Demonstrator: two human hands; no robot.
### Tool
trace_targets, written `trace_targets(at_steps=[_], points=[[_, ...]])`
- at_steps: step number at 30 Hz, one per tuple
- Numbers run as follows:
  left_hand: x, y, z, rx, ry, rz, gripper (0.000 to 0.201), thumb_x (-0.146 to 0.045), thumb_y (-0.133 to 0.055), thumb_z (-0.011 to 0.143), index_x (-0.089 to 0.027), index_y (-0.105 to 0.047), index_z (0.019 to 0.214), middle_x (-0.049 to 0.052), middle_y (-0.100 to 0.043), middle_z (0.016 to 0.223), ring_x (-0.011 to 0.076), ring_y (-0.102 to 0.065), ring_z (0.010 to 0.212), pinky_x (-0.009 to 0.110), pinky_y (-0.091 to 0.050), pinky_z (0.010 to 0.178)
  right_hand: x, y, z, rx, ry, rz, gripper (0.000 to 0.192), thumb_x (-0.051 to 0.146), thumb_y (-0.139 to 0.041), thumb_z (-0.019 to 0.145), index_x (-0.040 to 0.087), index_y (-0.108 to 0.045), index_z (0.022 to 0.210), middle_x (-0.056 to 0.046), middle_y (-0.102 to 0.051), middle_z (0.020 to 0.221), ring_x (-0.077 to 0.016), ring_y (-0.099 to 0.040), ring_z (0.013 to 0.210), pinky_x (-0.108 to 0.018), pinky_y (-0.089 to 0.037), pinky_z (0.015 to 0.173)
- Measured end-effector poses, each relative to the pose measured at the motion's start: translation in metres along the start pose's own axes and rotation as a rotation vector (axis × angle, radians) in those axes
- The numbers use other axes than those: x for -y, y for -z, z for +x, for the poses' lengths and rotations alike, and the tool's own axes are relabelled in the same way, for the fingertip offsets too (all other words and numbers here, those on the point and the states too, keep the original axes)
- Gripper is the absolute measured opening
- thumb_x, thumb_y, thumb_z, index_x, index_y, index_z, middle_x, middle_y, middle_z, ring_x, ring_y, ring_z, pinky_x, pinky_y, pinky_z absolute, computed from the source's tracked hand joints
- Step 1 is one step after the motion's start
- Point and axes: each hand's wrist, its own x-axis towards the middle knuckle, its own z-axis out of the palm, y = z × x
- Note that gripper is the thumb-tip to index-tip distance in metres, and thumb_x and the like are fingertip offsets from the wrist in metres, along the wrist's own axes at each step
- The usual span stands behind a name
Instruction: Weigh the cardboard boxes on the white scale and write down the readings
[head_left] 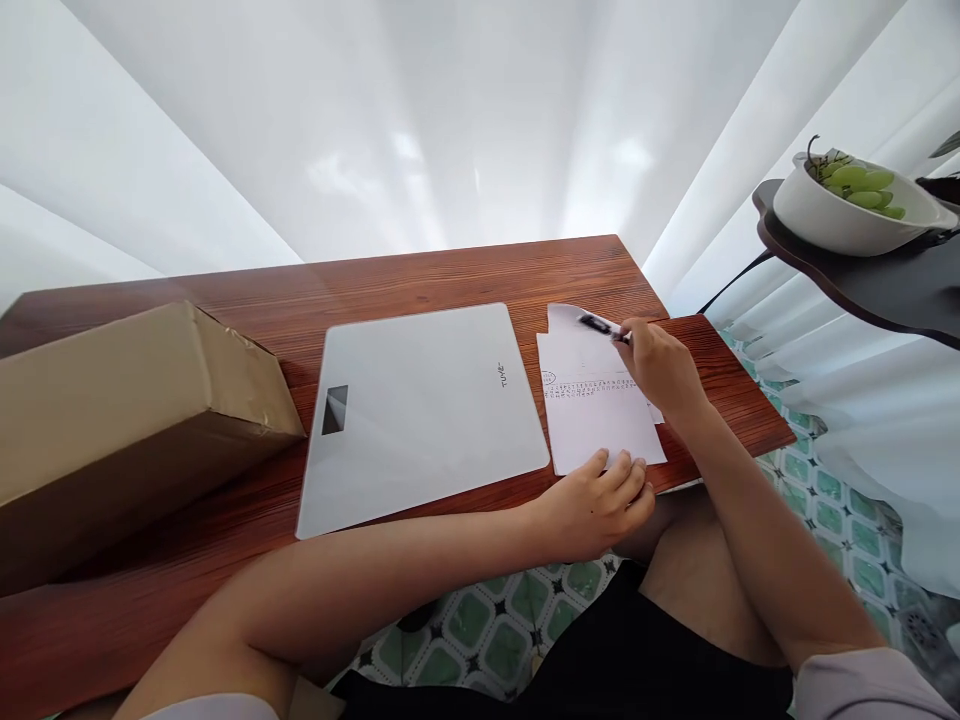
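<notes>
My right hand point(664, 370) is closed around a black-and-white pen point(597, 323), slightly blurred, whose far end points left over the top of the paper. Under it lie white paper sheets point(600, 430), overlapping, with rows of small handwritten marks across the middle and a circled note at the left edge. The upper sheet's top corner curls a little. My left hand point(596, 505) rests at the near edge of the paper, fingers extended and touching it. Just left of the sheets is a flat white scale point(420, 410) with a dark display window.
A brown cardboard box point(105, 400) stands on the left of the reddish wooden table point(420, 270). At the right, a dark shelf point(885, 290) holds a white bowl point(825, 220) with green grapes point(862, 185). White curtains point(450, 120) hang behind the table.
</notes>
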Motion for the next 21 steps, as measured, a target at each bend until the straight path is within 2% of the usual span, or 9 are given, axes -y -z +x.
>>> trace_targets(at_steps=[3, 6, 8, 10, 12, 14, 17, 19, 21], points=[[0.000, 0.000, 0.000, -0.005, 0.008, -0.001, 0.040, -0.021, -0.045, 0.097, -0.007, -0.062, 0.131, 0.021, -0.061, 0.137, 0.0332, -0.061, 0.122, 0.045, -0.048, 0.098, 0.000, 0.010, -0.010, -0.160, -0.136, 0.188, 0.011, 0.034, -0.053, 0.098, 0.024, -0.052, 0.098, -0.005, -0.065, 0.076, -0.0254, -0.064, 0.072, -0.034, -0.046, 0.066], [0.000, -0.001, 0.001, -0.012, 0.012, -0.016, 0.040, -0.022, -0.046, 0.097, -0.006, -0.062, 0.130, 0.021, -0.061, 0.136, 0.0336, -0.061, 0.121, 0.045, -0.048, 0.097, 0.002, 0.013, -0.020, -0.222, -0.274, 0.439, 0.019, 0.034, -0.058, 0.090, 0.027, -0.042, 0.081, 0.001, -0.055, 0.062, -0.0196, -0.055, 0.056, -0.033, -0.045, 0.059], [0.000, -0.001, 0.001, -0.006, 0.015, -0.024, 0.040, -0.023, -0.047, 0.097, -0.007, -0.062, 0.131, 0.022, -0.061, 0.137, 0.0337, -0.060, 0.122, 0.045, -0.047, 0.097, 0.004, 0.012, -0.025, -0.140, -0.296, 0.605, 0.020, 0.035, -0.054, 0.089, 0.027, -0.039, 0.079, 0.002, -0.056, 0.058, -0.0183, -0.055, 0.052, -0.031, -0.046, 0.055], [0.000, -0.002, 0.002, 0.011, 0.017, -0.032, 0.040, -0.024, -0.047, 0.097, -0.007, -0.062, 0.130, 0.021, -0.061, 0.137, 0.0335, -0.060, 0.122, 0.045, -0.047, 0.098, 0.007, 0.010, -0.028, 0.036, -0.284, 0.819, 0.013, 0.039, -0.050, 0.091, 0.026, -0.048, 0.090, 0.001, -0.065, 0.061, -0.0195, -0.062, 0.055, -0.030, -0.049, 0.054], [0.000, -0.001, 0.002, 0.018, 0.020, -0.041, 0.039, -0.023, -0.046, 0.097, -0.008, -0.062, 0.129, 0.021, -0.061, 0.137, 0.0330, -0.060, 0.121, 0.045, -0.047, 0.099, 0.010, 0.007, -0.029, 0.203, -0.281, 1.019, 0.024, 0.045, -0.050, 0.092, 0.024, -0.056, 0.103, -0.002, -0.074, 0.071, -0.0214, -0.069, 0.063, -0.032, -0.054, 0.056], [0.000, -0.001, 0.002, 0.018, 0.022, -0.045, 0.038, -0.021, -0.045, 0.097, -0.008, -0.063, 0.128, 0.020, -0.061, 0.137, 0.0328, -0.060, 0.121, 0.045, -0.047, 0.099, 0.013, 0.005, -0.030, 0.225, -0.293, 1.054, 0.029, 0.050, -0.054, 0.092, 0.023, -0.062, 0.093, -0.004, -0.074, 0.070, -0.0207, -0.069, 0.061, -0.032, -0.055, 0.056], [0.000, -0.001, 0.002, 0.011, 0.024, -0.055, 0.038, -0.022, -0.044, 0.098, -0.008, -0.063, 0.128, 0.021, -0.061, 0.137, 0.0335, -0.060, 0.122, 0.046, -0.046, 0.099, 0.018, 0.001, -0.030, 0.129, -0.314, 0.980, 0.038, 0.051, -0.065, 0.090, 0.024, -0.051, 0.068, 0.003, -0.059, 0.049, -0.0134, -0.053, 0.041, -0.027, -0.045, 0.045], [0.000, -0.001, 0.001, 0.013, 0.027, -0.064, 0.038, -0.024, -0.045, 0.098, -0.008, -0.063, 0.128, 0.021, -0.061, 0.137, 0.0336, -0.059, 0.122, 0.046, -0.047, 0.099, 0.022, 0.000, -0.031, 0.128, -0.323, 0.971, 0.039, 0.052, -0.063, 0.093, 0.024, -0.051, 0.069, 0.005, -0.054, 0.045, -0.0121, -0.046, 0.036, -0.026, -0.039, 0.040], [0.000, -0.001, 0.001, 0.021, 0.025, -0.064, 0.038, -0.025, -0.046, 0.098, -0.008, -0.063, 0.128, 0.021, -0.061, 0.138, 0.0334, -0.059, 0.122, 0.045, -0.046, 0.099, 0.024, -0.001, -0.032, 0.160, -0.323, 0.971, 0.037, 0.054, -0.058, 0.096, 0.024, -0.056, 0.074, 0.004, -0.058, 0.047, -0.0137, -0.050, 0.036, -0.027, -0.041, 0.039]])
